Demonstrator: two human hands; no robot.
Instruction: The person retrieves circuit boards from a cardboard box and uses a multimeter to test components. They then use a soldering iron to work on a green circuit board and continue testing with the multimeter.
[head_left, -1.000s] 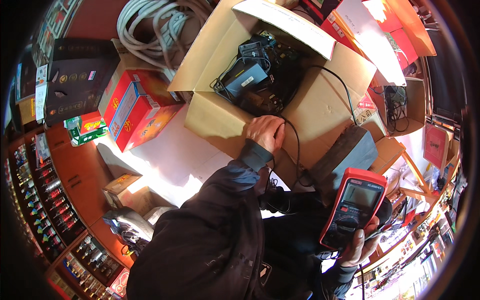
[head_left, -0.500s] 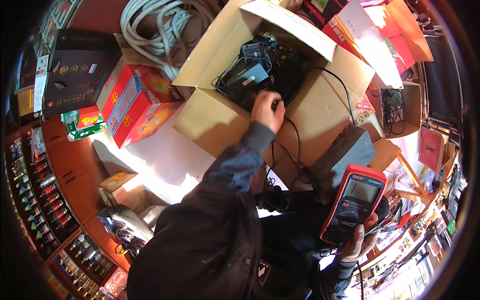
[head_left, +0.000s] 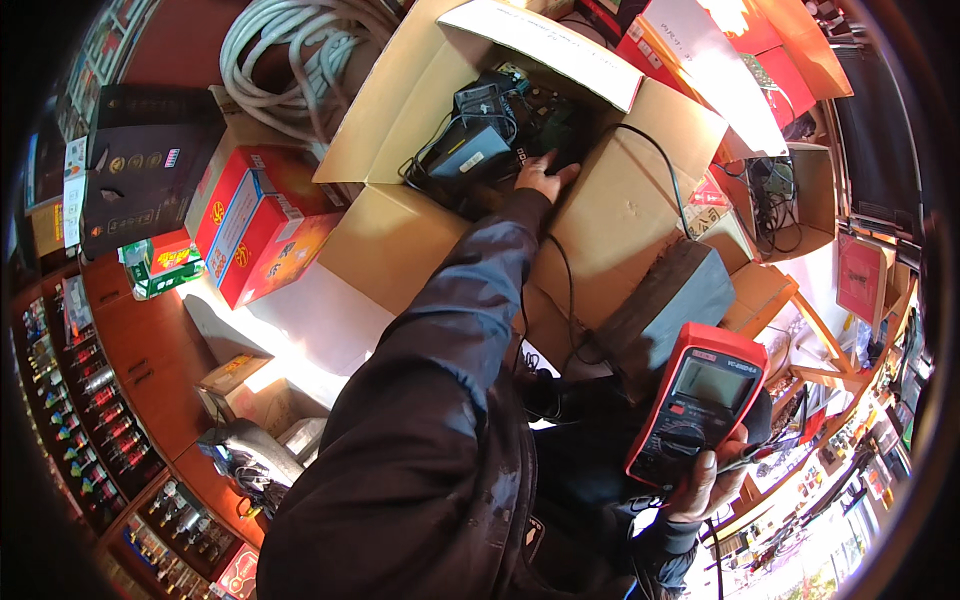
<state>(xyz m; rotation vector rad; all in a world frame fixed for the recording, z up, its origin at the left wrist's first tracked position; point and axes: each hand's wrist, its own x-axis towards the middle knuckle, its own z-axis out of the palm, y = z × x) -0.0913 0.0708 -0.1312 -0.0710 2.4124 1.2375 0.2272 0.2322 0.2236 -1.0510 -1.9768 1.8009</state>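
My left hand reaches over the near side of an open cardboard box. Its thumb and a finger point apart, and I see nothing in its grasp; the other fingertips are partly hidden. Beside it inside the box lie a black adapter-like block with thin cords and a dark circuit board. At the lower right, my right hand is closed round the lower end of a red and dark grey multimeter, screen facing up. Test leads run beside those fingers.
A grey block stands right of the box, close to the multimeter. Black cables hang over the box's edges. To the left are red cartons, a black box and a coil of pale hose. A shelf of small bottles lines the far left.
My left hand has moved further into the box, and its curled fingers have spread. My right hand and the multimeter have shifted slightly left. The whole view has also shifted a little.
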